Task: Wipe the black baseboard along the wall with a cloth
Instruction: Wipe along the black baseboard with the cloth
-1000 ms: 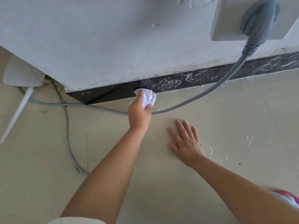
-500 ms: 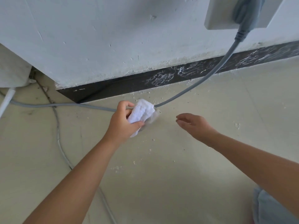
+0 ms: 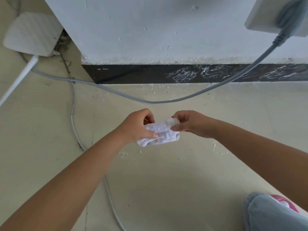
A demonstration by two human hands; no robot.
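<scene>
The black baseboard (image 3: 133, 74) runs along the foot of the white wall; its left stretch is plain dark, its right stretch shows white marbled streaks. A small white cloth (image 3: 160, 133) is held in mid-air over the floor, well in front of the baseboard. My left hand (image 3: 136, 127) pinches its left side. My right hand (image 3: 191, 123) pinches its upper right corner. The cloth is stretched a little between the two hands and touches neither floor nor baseboard.
A grey power cable (image 3: 150, 100) sags from a plug in the wall socket (image 3: 281, 15) across the floor in front of the baseboard. A white router (image 3: 31, 34) with an antenna sits at the left. A thin cable (image 3: 75, 129) runs down the floor. My knee (image 3: 273, 214) is at bottom right.
My left hand has pulled the cloth off the baseboard and back over the floor. My right hand has lifted from the floor and taken hold of the cloth's right end.
</scene>
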